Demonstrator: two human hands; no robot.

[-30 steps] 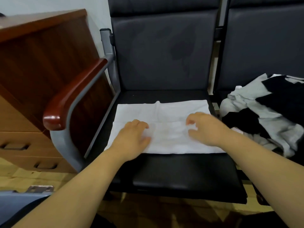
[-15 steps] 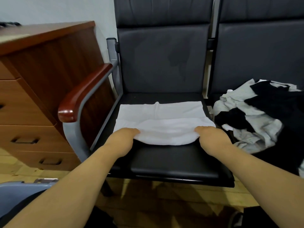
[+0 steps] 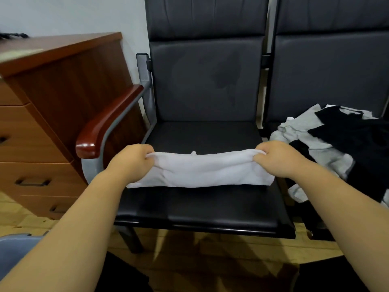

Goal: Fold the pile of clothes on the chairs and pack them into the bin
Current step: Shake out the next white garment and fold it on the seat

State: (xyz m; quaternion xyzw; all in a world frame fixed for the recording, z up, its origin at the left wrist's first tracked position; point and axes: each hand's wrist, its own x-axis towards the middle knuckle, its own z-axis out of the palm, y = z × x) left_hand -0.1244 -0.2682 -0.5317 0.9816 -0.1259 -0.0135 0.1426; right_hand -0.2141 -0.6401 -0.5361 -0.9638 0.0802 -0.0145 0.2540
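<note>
A folded white garment (image 3: pixel 202 170) hangs a little above the black seat of the left chair (image 3: pixel 202 209), stretched between both hands. My left hand (image 3: pixel 131 160) grips its left end and my right hand (image 3: pixel 277 158) grips its right end, both fists closed on the cloth. A pile of grey and black clothes (image 3: pixel 336 144) lies on the seat of the chair to the right. A grey-blue bin rim (image 3: pixel 14 247) shows at the lower left edge, mostly hidden by my left forearm.
A wooden drawer cabinet (image 3: pixel 52 114) stands left of the chair, close to its red-brown armrest (image 3: pixel 105 123). The chair backs (image 3: pixel 206 81) rise behind the seats. Wooden floor (image 3: pixel 210 260) lies in front of the chairs.
Both hands went from pressing flat on the spread white garment to grasping its near edge, then folded it over and lifted it off the seat, gripped at both ends.
</note>
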